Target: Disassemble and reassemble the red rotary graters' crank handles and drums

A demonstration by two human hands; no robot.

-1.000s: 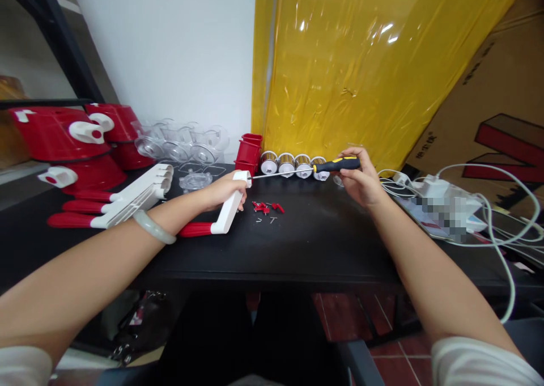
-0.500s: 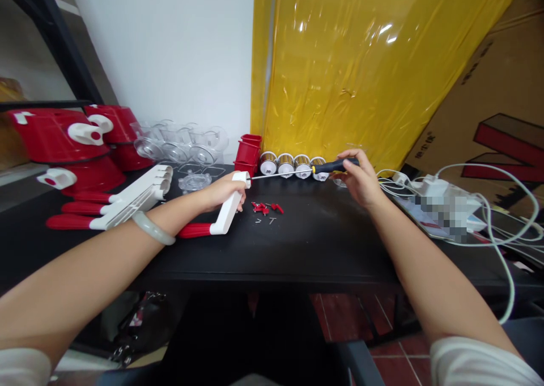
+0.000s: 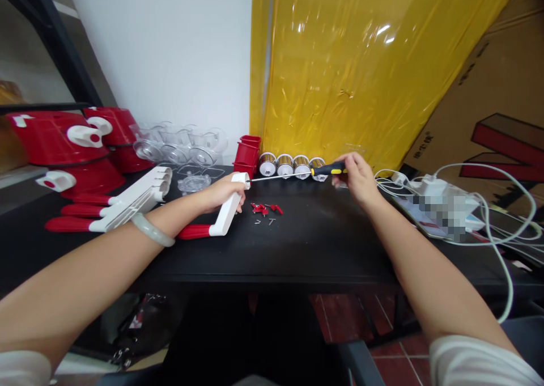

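My left hand point(image 3: 225, 195) is wrapped round a white crank handle point(image 3: 227, 213) with a red grip point(image 3: 194, 231). The handle's round white end faces right. In my right hand point(image 3: 359, 179) is a screwdriver point(image 3: 329, 170) with a black and yellow grip, held level. Its long shaft runs left, and the tip reaches the opening in the handle's round end; what it touches inside is hidden. On the black table below lie several small red parts point(image 3: 259, 209) and a few loose screws point(image 3: 272, 221).
More white handles with red grips point(image 3: 131, 199) lie at left, before red housings point(image 3: 55, 136). Clear plastic parts point(image 3: 182, 148), red hoppers point(image 3: 247, 155) and several metal grater drums point(image 3: 284, 165) line the back. White cables and a power strip point(image 3: 446, 199) sit at right.
My right hand has turned the screwdriver's grip, so more yellow shows, and my fingers now wrap over its end. My left hand and the handle stay in place.
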